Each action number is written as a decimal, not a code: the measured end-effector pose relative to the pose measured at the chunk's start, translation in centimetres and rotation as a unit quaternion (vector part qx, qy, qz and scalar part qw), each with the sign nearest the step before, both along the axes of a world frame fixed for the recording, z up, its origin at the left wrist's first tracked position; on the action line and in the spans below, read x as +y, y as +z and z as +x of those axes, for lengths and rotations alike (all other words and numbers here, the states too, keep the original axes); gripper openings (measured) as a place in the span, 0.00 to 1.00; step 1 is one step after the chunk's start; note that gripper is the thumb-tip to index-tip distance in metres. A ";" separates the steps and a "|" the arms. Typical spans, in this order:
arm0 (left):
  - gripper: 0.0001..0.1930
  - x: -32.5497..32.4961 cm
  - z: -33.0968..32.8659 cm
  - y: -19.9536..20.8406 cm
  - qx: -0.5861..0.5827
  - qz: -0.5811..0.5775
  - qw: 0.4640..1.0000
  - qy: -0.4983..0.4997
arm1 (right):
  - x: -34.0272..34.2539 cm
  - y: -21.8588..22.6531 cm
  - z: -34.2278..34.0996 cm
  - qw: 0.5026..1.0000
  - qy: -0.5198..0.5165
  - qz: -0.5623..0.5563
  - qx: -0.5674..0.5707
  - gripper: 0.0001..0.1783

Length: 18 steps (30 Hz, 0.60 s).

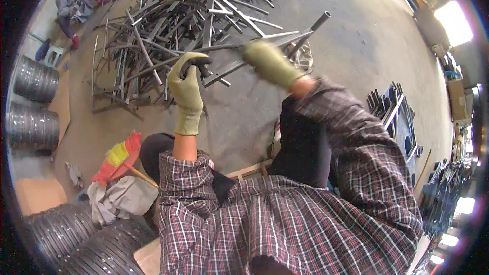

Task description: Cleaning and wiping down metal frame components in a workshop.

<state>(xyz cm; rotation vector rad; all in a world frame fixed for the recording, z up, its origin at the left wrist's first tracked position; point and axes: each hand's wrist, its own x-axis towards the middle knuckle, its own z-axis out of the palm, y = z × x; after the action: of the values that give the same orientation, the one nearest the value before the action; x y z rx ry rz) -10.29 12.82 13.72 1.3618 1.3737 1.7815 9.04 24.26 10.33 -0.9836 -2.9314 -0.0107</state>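
Note:
My left hand, in a pale green knit glove with a dark palm coating, is raised in front of me with its fingers curled closed. What sits inside the fingers, if anything, is hidden. Right beside it runs a grey metal tube frame, slanting up to the right and ending in a dark open tube end. My right hand, gloved the same way, is over this frame and smeared by motion. Its fingers cannot be made out, nor whether it touches the metal.
A large tangled heap of metal tube frames lies ahead on the floor. Dark coiled bundles stand at left. A red and yellow cloth and a grey cloth lie nearby. More frames stand at right. Another person is far left.

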 end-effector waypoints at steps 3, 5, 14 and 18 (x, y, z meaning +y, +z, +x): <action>0.15 0.5 0.5 0.6 0.041 0.025 0.999 0.015 | -5.1 -2.0 -8.3 0.938 0.188 0.090 0.278 0.02; 0.14 0.8 -0.4 -0.3 0.082 0.034 0.996 0.020 | -3.6 -2.0 -7.7 0.982 0.120 -0.076 0.123 0.11; 0.15 1.2 -1.1 0.0 0.066 0.019 0.996 -0.049 | 2.0 -0.6 -0.8 0.999 -0.044 -0.019 0.023 0.15; 0.17 3.0 -0.1 0.1 0.046 0.018 0.998 -0.039 | -3.2 -2.4 -9.7 0.972 0.058 -0.034 0.225 0.07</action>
<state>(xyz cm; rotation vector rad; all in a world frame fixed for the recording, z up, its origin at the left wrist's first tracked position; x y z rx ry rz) -10.37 15.78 13.85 1.5119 1.3238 1.7195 -0.67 21.02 7.94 -0.7045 -2.5746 0.2799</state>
